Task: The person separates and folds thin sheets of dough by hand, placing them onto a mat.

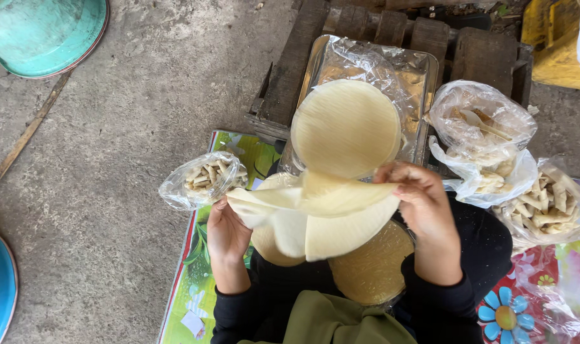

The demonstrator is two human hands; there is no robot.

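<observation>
My left hand [226, 232] and my right hand [420, 200] hold several thin, pale yellow round wrappers [315, 220] between them, fanned and drooping over my lap. The left hand grips their left edge and the right hand pinches the right edge. A flat stack of round wrappers [346, 127] lies on a metal tray [424, 70] lined with clear plastic, just beyond my hands. Another round stack [373, 271] rests on my lap under the held wrappers.
A clear bag of short rolled pieces [204, 178] lies at left on a patterned mat [194, 280]. More bags of rolls [551, 204] and a bag with a spoon [481, 118] sit at right. Teal basins [45, 32] stand on the concrete floor; dark wooden slats [296, 57] support the tray.
</observation>
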